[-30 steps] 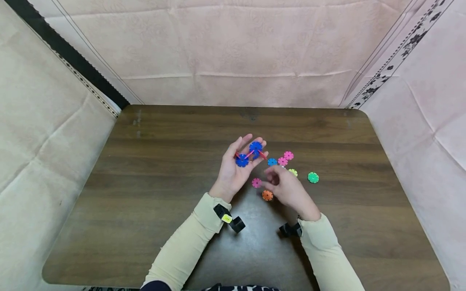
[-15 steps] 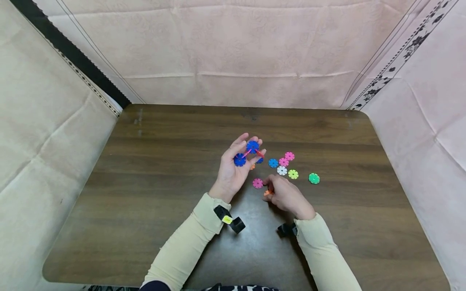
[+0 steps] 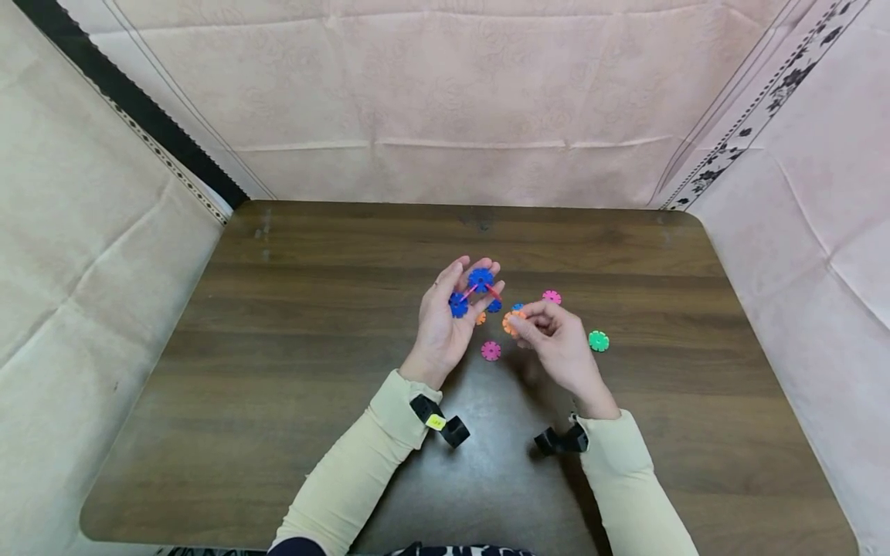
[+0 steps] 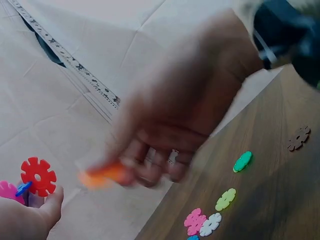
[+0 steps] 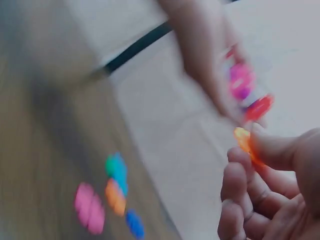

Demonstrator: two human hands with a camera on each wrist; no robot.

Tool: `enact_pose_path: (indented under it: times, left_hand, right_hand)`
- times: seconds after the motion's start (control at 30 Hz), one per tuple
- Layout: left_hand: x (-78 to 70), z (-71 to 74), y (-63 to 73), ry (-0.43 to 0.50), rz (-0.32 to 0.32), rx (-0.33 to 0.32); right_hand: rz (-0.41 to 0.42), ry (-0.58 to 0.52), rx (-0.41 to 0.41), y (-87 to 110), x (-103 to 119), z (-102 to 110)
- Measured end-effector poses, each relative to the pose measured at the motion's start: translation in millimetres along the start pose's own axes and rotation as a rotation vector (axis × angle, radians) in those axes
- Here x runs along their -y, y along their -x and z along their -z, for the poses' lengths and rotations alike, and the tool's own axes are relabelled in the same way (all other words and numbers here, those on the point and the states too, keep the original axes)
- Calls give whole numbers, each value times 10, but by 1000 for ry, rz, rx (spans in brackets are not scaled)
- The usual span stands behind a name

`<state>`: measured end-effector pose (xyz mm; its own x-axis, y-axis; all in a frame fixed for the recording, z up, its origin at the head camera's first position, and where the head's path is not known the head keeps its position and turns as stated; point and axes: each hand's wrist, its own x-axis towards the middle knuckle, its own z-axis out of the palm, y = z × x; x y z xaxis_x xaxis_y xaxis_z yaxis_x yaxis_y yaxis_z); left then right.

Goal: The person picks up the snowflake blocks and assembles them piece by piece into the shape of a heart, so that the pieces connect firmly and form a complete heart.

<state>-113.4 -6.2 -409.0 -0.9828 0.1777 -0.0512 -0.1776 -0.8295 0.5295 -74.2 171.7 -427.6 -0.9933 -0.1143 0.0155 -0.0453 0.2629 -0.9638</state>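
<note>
Disc of orange plastic, notched rim, sits in the right hand, raised above the brown wood-grain table. Left hand is palm up, holding a linked cluster of notched plastic discs: upper blue disc, lower blue disc, pink one edge-on between, red disc on the side facing the right hand.

Key relation: orange piece is right of the cluster and a bit nearer the body in the head view, red disc being the closest part. Apart there; left wrist also shows a gap. Round piece, no long axis; face mostly toward the head camera, near edge-on from the right wrist. Red one is edge-on from above, slanting down to the right. Right hand nearer the orange piece, obviously.

Right fingers: thumb and index pinch its edge, other fingers curled beneath. Left fingers: extended, slightly bent, cluster between them and the thumb; exact contact points too small to tell.

Loose on the table: magenta disc between the hands, green disc off right, white disc beside yellow-green disc.
</note>
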Motion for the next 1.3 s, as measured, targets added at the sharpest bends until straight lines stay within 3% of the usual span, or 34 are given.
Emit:
enact_pose_path:
  times: [0.07, 0.17, 0.67, 0.93, 1.3]
  left_hand:
    - [5, -4, 7, -1, -5, -3]
    - [15, -7, 14, 14, -14, -1]
    - [72, 0, 29, 12, -16, 42]
    - [81, 20, 13, -6, 49, 109]
    - [116, 11, 31, -65, 29, 30]
  right_hand:
    - [13, -112, -9, 12, 73, 9]
    - [-4, -183, -12, 27, 143, 15]
    - [-26, -209, -30, 28, 150, -5]
    - [-22, -225, -27, 20, 144, -1]
    - [-16, -243, -29, 17, 121, -7]
